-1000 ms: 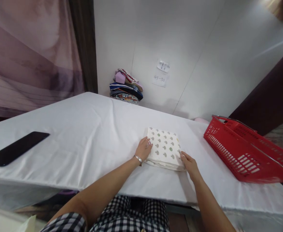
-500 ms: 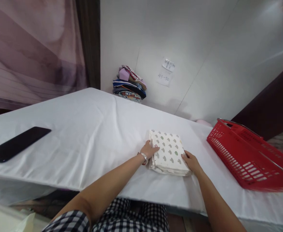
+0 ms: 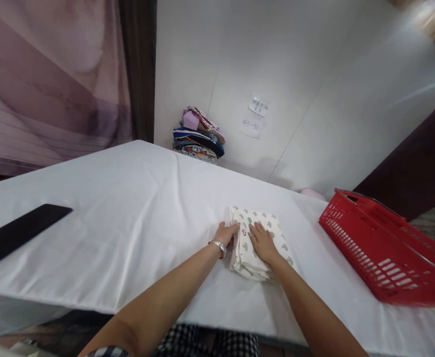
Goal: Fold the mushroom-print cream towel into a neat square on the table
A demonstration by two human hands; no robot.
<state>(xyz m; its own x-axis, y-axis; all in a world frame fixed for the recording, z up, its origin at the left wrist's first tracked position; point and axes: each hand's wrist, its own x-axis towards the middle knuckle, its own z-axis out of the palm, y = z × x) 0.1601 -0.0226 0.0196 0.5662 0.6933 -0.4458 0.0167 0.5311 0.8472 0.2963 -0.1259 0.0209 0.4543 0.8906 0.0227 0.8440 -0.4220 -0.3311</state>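
Note:
A folded white cloth [image 3: 273, 225] with small grey, green and red prints lies on the white-covered table [image 3: 128, 208]. My left hand [image 3: 226, 233], with a silver bracelet on the wrist, grips the cloth's left edge. My right hand [image 3: 262, 243] lies flat on top of the cloth with its fingers spread, pressing it down.
A red plastic basket [image 3: 384, 248] lies at the right on the table. A black phone [image 3: 17, 233] rests at the left. A stack of folded colourful clothes [image 3: 198, 134] sits at the far edge by the wall, below two paper notes [image 3: 254, 116].
My right hand has moved from the cloth's right front corner onto its top. My left hand has stayed at the left edge. The view has shifted slightly.

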